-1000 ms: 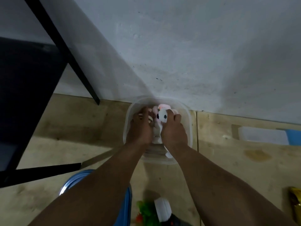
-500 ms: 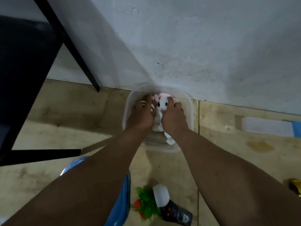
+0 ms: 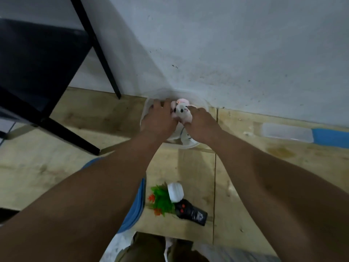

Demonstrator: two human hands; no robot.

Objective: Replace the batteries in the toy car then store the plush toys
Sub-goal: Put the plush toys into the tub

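Packing plush toys [image 3: 181,111] into a tub [image 3: 189,146].
Right hand [image 3: 200,123] grip holds one, left hand [image 3: 160,119] unclear; press them down gently.

Dim, bluish light; soft blur, wide-angle warping.

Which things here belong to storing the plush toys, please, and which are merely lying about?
In the job: white and pink plush toys, clear plastic tub holding them, left hand and right hand, both gripping the toys.
Lying about: black remote control with red buttons, green plastic plant in a white pot, blue round plastic piece, clear rectangular lid, black metal frame.
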